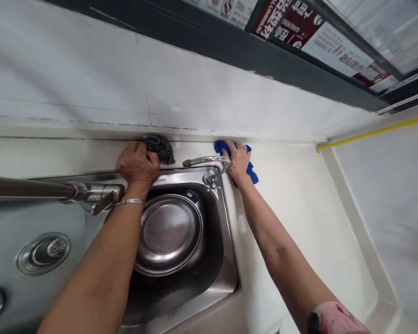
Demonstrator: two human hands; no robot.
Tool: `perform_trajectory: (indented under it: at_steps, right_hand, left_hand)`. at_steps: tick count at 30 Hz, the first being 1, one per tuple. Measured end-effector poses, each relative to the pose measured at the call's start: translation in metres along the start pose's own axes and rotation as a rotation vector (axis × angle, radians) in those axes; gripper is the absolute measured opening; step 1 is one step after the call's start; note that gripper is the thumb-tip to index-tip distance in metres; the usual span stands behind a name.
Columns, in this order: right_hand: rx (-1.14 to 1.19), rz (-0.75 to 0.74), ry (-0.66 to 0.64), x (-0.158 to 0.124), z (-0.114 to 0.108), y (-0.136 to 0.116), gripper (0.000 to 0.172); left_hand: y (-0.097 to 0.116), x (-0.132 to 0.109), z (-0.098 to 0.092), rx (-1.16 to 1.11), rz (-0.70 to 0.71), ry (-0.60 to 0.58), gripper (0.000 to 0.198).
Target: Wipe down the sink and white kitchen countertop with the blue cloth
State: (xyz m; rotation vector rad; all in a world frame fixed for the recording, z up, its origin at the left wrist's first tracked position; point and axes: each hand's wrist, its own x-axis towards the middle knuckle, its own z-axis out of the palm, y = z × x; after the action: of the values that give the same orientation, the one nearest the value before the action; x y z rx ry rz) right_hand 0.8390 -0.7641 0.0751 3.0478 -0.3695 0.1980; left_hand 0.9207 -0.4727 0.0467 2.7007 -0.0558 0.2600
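left hand (pixel 137 162) clasping steel wool pad (pixel 161 149), right hand (pixel 238 160) clenched on blue cloth (pixel 251 170)

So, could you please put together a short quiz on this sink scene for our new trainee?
1. Which hand is on the blue cloth?
2. True or false: the steel wool scrubber beside the left hand lies to the right of the curved chrome tap.
3. What sits in the basin of the stainless steel sink? A) a round mesh strainer B) a wooden chopping board C) a yellow sponge

Key: 1. The right hand. 2. False. 3. A.
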Motion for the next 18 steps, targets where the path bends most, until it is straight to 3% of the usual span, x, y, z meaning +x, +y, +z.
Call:
perform_trajectory:
  at_steps: [4,8,13,18]
  right_hand:
    - [0.066,-0.172,-0.042,-0.021,-0.005,0.006,0.048]
    - [0.113,-0.204,-0.058,-0.083,-0.017,0.026,0.046]
    - [0.162,-0.232,-0.072,-0.188,-0.033,0.038,0.046]
    - [0.257,-0.280,-0.104,-0.337,-0.052,0.033,0.051]
  left_hand:
    - [0.000,0.001,-0.001,0.004,0.018,-0.018,0.033]
    - [0.000,0.003,0.001,-0.011,0.017,-0.012,0.035]
    - [0.000,0.004,0.004,-0.077,0.000,-0.030,0.038]
    - [0.001,0.005,0.004,-0.144,-0.016,-0.037,0.036]
